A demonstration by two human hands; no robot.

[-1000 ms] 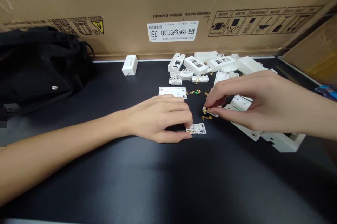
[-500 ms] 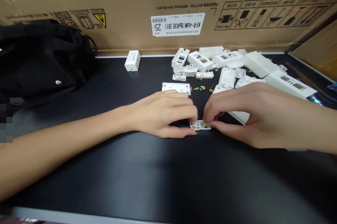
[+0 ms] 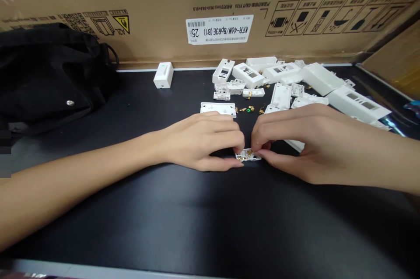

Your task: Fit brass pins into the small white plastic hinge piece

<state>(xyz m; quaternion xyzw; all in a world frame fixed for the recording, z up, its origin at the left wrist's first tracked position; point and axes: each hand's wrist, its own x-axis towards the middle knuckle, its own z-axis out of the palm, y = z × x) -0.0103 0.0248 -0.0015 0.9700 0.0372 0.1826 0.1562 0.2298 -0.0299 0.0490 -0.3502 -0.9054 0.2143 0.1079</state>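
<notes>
A small white plastic insert with brass contacts [image 3: 248,155] lies on the black table [image 3: 197,217]. My left hand [image 3: 203,141] pinches its left end between thumb and fingers. My right hand [image 3: 305,139] has its fingertips pressed together on the right end of the same piece; whether a brass contact is under them is hidden. Loose brass contacts and a green bit [image 3: 249,109] lie just behind the hands, beside a flat white plate [image 3: 218,108].
A heap of white plastic housings [image 3: 295,80] spreads over the back right. A single white switch body [image 3: 163,74] stands at the back. A black bag [image 3: 49,78] fills the left. A large cardboard box [image 3: 210,8] walls off the back.
My right hand has come from the loose parts on the right down to the small insert, and its fingertips now meet my left hand's on it. The left hand has stayed put.
</notes>
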